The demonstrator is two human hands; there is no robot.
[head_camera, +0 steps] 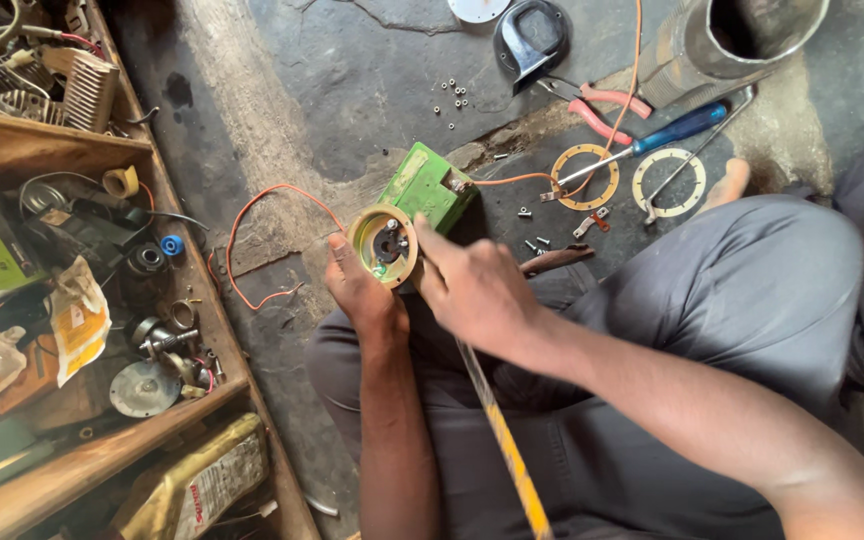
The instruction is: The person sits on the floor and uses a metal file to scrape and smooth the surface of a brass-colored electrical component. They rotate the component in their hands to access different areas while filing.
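The left hand [360, 288] is clamped around a round, cream-rimmed metal housing [383, 245] with a dark hub, held near picture centre over the lap. At its 3 o'clock the right hand [472, 290] pinches together on a thin yellow-striped rod [505, 445] that runs down toward 6 o'clock, forefinger stretched to the housing's rim. Just beyond, at 1 o'clock, a scuffed green boxy block [428, 185] lies on the rough stone floor [352, 80], trailing orange wire [252, 215]. Farther toward 2 o'clock lie two flat ring gaskets [668, 182], a blue-handled screwdriver [677, 128] and red-handled pliers [597, 110].
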